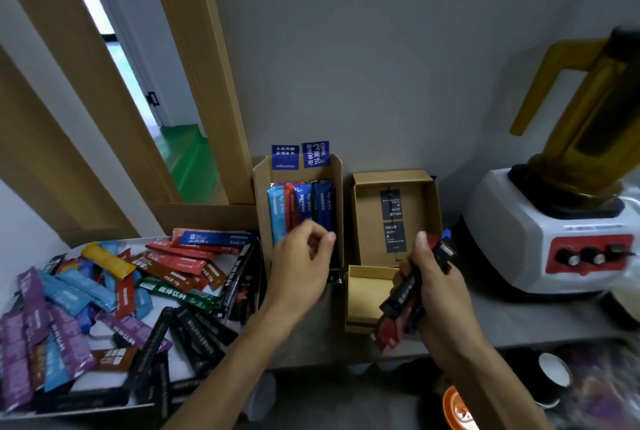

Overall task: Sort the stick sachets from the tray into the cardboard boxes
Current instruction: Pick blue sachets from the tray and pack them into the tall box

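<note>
A white tray [114, 336] at the lower left holds a heap of several stick sachets [104, 294] in purple, blue, red, black, green and yellow. The left cardboard box [263, 194] stands open with blue and red sachets [298, 208] lying side by side inside. My left hand [304, 263] hovers over that box's near end with fingers curled and nothing seen in them. The right cardboard box [367, 221] is open, with only black labels showing on its floor. My right hand [433, 284] grips a bundle of black and red sachets [405, 301] in front of it.
A white blender base [540, 235] with red knob panel and amber jug [588, 111] stands at the right. A small yellow-lined box [363, 294] sits before the right box. Paper cups [554, 374] are below the counter edge. A wooden door frame [207, 83] rises at the left.
</note>
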